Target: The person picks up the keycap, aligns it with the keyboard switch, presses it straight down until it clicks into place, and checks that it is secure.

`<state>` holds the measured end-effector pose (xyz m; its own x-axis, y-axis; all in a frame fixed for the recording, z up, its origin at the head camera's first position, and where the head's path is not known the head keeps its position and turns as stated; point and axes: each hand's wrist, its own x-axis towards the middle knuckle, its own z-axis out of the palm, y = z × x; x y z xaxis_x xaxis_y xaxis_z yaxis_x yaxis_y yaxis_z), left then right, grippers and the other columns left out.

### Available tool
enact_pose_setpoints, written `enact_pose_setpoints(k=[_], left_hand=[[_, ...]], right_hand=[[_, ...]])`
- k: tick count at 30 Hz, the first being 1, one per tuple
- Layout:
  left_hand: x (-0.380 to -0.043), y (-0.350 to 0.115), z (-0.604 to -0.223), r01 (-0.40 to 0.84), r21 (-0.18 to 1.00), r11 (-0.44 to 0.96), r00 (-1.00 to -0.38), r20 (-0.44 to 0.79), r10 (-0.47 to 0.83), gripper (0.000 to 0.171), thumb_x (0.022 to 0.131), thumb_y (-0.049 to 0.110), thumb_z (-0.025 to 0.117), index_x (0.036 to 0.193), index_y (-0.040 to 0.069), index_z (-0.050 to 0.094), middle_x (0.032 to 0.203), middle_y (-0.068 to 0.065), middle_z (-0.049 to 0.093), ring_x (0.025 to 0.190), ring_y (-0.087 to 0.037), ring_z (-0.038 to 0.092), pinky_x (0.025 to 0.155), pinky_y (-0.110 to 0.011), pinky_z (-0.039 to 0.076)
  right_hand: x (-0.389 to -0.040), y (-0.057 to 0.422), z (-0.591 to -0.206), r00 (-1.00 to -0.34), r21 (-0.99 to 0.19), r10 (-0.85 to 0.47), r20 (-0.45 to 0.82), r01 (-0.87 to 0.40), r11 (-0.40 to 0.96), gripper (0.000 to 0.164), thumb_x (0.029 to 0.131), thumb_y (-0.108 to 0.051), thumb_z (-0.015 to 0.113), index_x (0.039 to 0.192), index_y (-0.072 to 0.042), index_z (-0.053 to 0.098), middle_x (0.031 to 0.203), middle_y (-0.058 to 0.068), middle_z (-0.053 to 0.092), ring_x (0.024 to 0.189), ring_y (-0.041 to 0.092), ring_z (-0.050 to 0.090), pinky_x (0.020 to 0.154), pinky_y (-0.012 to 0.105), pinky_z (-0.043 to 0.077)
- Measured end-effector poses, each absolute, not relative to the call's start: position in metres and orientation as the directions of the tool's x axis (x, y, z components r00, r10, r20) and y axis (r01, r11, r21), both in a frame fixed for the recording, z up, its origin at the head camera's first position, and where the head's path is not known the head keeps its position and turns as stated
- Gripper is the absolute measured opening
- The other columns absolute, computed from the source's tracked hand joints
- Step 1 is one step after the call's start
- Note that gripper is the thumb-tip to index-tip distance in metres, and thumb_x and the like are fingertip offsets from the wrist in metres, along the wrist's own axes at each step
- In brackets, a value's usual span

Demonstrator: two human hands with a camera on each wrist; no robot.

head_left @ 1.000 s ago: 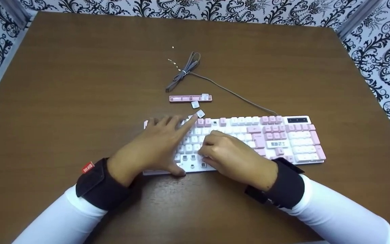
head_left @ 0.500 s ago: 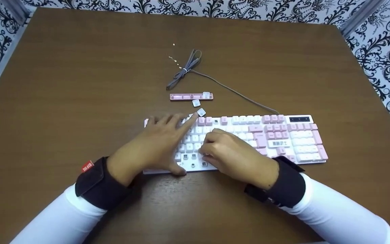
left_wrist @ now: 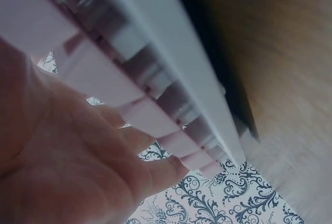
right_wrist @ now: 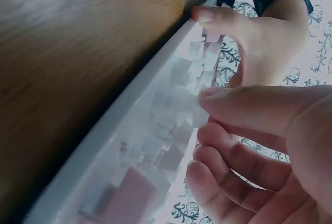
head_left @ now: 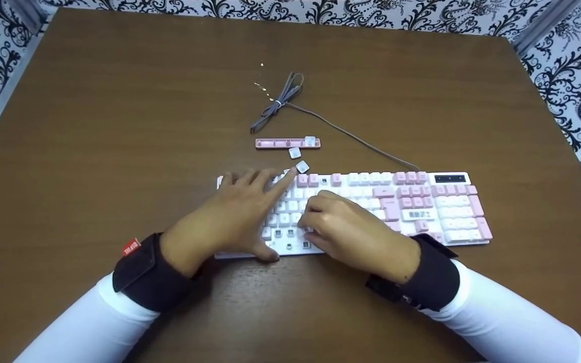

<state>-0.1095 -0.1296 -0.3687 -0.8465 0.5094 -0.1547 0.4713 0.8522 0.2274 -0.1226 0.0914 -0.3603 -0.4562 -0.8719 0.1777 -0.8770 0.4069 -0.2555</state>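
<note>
A white and pink keyboard (head_left: 411,215) lies on the brown table, several bare switch sockets showing near its front edge. Across its left part spreads my left hand (head_left: 230,214), thumb at the front edge and index fingertip at the back edge by a loose white keycap (head_left: 302,167). My right hand (head_left: 353,232) is over the keyboard's middle, its fingers curled. In the right wrist view, thumb and index finger pinch a white keycap (right_wrist: 199,116) at its row; the other fingers (right_wrist: 205,180) are bent beside it. The left wrist view shows the palm (left_wrist: 67,151) along the pink keys (left_wrist: 98,79).
Behind the keyboard lies a narrow pink bar (head_left: 273,144) with a white keycap (head_left: 310,141) on it and another keycap (head_left: 295,153) just in front. A tied grey cable (head_left: 283,98) runs to the keyboard's back edge. Small pale specks (head_left: 263,89) lie beside the cable.
The view has shifted slightly, so the keyboard, cable and pink bar appear a little farther right and higher. Both hands keep the same pose on the keyboard.
</note>
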Motion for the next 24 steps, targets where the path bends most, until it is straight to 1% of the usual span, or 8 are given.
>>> enact_pose_setpoints(k=[8, 15, 18, 20, 24], left_hand=[[-0.1101, -0.1303, -0.3712, 0.478, 0.227, 0.849, -0.847, -0.139, 0.513, 0.137, 0.057, 0.066, 0.086, 0.162, 0.018, 0.011, 0.154, -0.015, 0.039, 0.137, -0.039, 0.042, 0.104, -0.064, 0.037], [-0.1102, -0.1304, -0.3707, 0.476, 0.234, 0.848, -0.844, -0.150, 0.515, 0.138, 0.058, 0.066, 0.086, 0.162, 0.018, 0.010, 0.155, -0.016, 0.038, 0.138, -0.040, 0.041, 0.105, -0.065, 0.036], [-0.1102, -0.1305, -0.3705, 0.480, 0.229, 0.847, -0.842, -0.151, 0.518, 0.137, 0.058, 0.067, 0.085, 0.162, 0.017, 0.011, 0.155, -0.016, 0.038, 0.139, -0.039, 0.040, 0.106, -0.065, 0.036], [-0.1100, -0.1308, -0.3704, 0.486, 0.225, 0.845, -0.840, -0.145, 0.522, 0.137, 0.058, 0.067, 0.085, 0.162, 0.016, 0.011, 0.154, -0.015, 0.039, 0.139, -0.038, 0.041, 0.105, -0.064, 0.037], [-0.1100, -0.1311, -0.3707, 0.495, 0.220, 0.841, -0.839, -0.132, 0.529, 0.137, 0.058, 0.067, 0.085, 0.162, 0.016, 0.012, 0.154, -0.015, 0.039, 0.138, -0.038, 0.041, 0.105, -0.063, 0.038]], right_hand=[[-0.1206, 0.0883, -0.3621, -0.461, -0.207, -0.874, 0.156, -0.880, 0.428, 0.007, 0.083, -0.006, 0.077, 0.085, -0.006, 0.070, 0.085, 0.005, 0.062, 0.081, 0.021, 0.058, 0.072, 0.033, 0.052], [-0.1239, 0.0880, -0.3584, -0.466, -0.256, -0.875, 0.127, -0.868, 0.425, 0.007, 0.082, -0.005, 0.077, 0.084, -0.005, 0.070, 0.083, 0.007, 0.064, 0.079, 0.021, 0.061, 0.072, 0.035, 0.053], [-0.1237, 0.0873, -0.3576, -0.469, -0.257, -0.874, 0.126, -0.867, 0.427, 0.007, 0.082, -0.005, 0.077, 0.084, -0.005, 0.071, 0.083, 0.007, 0.064, 0.079, 0.021, 0.061, 0.071, 0.034, 0.053], [-0.1221, 0.0862, -0.3578, -0.462, -0.225, -0.876, 0.137, -0.876, 0.426, 0.006, 0.082, -0.003, 0.076, 0.084, -0.005, 0.071, 0.082, 0.007, 0.063, 0.078, 0.021, 0.059, 0.069, 0.033, 0.052], [-0.1180, 0.0839, -0.3595, -0.430, -0.121, -0.887, 0.170, -0.902, 0.414, 0.005, 0.081, 0.000, 0.074, 0.082, -0.005, 0.072, 0.081, 0.006, 0.063, 0.075, 0.021, 0.057, 0.066, 0.030, 0.051]])
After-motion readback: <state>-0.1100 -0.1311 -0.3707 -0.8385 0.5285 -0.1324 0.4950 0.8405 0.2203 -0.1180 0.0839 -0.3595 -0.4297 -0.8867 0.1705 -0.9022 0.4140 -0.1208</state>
